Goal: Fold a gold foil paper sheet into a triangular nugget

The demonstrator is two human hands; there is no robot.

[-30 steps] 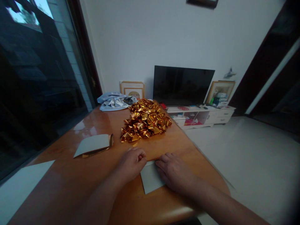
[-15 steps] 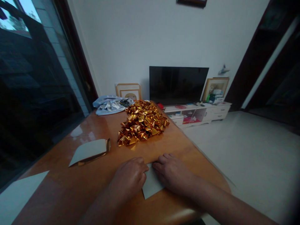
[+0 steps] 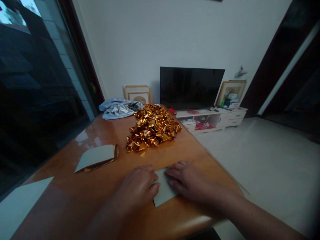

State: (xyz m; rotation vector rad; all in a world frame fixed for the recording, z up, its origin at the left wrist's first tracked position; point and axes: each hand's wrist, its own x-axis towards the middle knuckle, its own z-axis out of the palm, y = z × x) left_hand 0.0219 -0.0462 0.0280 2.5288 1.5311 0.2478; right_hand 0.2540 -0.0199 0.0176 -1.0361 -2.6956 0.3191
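A small pale sheet of paper lies on the table near its front end, between my two hands. My left hand is closed at the paper's left edge, thumb and curled fingers pinching it. From the right, my right hand rests on the paper with its fingers stretched out over the surface. Beyond both hands sits a heap of shiny gold folded foil pieces. To the left lies a stack of pale sheets with gold showing at its edge.
The brown wooden table has a rounded corner at right. A large pale sheet lies at left. Silvery-blue cloth sits at the far end. Beyond stand a television and a white cabinet.
My right hand's fingers have slid slightly right and spread, so more of the paper shows. The left hand keeps its pinch. The whole view has shifted a little.
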